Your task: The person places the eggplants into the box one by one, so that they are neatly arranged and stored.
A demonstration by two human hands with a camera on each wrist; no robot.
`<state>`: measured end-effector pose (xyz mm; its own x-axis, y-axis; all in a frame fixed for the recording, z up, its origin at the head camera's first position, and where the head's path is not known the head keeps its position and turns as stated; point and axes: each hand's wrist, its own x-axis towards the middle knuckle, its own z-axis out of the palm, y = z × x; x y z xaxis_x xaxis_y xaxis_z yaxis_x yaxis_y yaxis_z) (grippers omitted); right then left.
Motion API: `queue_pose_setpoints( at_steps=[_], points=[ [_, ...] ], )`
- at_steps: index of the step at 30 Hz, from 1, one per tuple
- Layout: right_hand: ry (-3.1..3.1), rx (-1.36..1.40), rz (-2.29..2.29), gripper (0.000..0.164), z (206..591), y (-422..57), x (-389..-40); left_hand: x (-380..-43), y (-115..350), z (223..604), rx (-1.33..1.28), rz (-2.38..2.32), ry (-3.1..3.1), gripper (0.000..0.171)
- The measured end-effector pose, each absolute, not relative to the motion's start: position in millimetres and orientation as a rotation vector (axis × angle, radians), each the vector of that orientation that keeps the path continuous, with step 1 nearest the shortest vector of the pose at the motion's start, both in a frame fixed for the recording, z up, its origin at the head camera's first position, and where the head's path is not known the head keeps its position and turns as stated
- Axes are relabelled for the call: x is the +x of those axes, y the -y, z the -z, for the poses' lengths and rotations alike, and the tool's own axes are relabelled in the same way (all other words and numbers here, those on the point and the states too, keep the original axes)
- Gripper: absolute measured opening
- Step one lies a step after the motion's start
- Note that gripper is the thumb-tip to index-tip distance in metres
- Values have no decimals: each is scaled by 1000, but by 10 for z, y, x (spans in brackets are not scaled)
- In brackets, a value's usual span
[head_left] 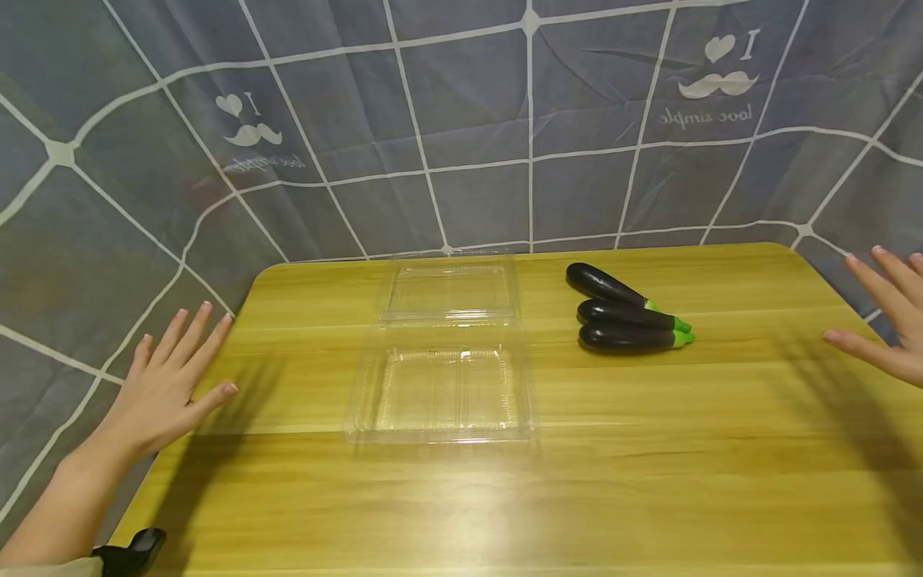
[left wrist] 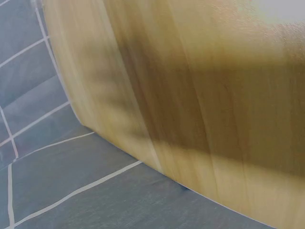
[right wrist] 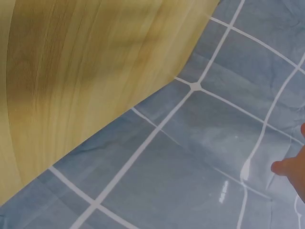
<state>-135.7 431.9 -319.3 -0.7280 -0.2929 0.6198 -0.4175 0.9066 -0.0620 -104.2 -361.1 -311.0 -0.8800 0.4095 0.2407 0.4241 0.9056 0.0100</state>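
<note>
Three eggplants [head_left: 626, 314] are lying loosely fanned right of a clear container [head_left: 461, 401] on the surface [head_left: 649, 489], its lid [head_left: 454, 288] resting folded back, apparently for unobstructed access, while left hand [head_left: 167, 378] and right hand [head_left: 910, 336], fingers spread, are hovering at opposite sides, holding nothing.

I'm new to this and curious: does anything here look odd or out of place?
The lettering on the gray curtain behind the table reads mirrored, as though seen from the back. Of the three eggplants, the farthest slants away from the other two. No spill shows.
</note>
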Motion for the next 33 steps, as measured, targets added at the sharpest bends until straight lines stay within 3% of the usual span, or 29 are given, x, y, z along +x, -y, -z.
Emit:
queue_pose_setpoints(
  at_steps=[7,13,20,33],
  points=[
    [2571,490,-311,95,3123,-4260,-1332,-1040,3613,3139,-631,105,2825,75],
    [2625,574,-368,87,3105,-4235,-1369,-1047,3574,3135,-645,229,2814,72],
    [2691,581,-435,75,3016,-4113,-1434,-1076,3353,3005,-670,1162,2896,64],
    [2872,436,-747,54,2961,-3833,-1526,-1218,3052,3155,-697,2159,2486,48]
  ],
)
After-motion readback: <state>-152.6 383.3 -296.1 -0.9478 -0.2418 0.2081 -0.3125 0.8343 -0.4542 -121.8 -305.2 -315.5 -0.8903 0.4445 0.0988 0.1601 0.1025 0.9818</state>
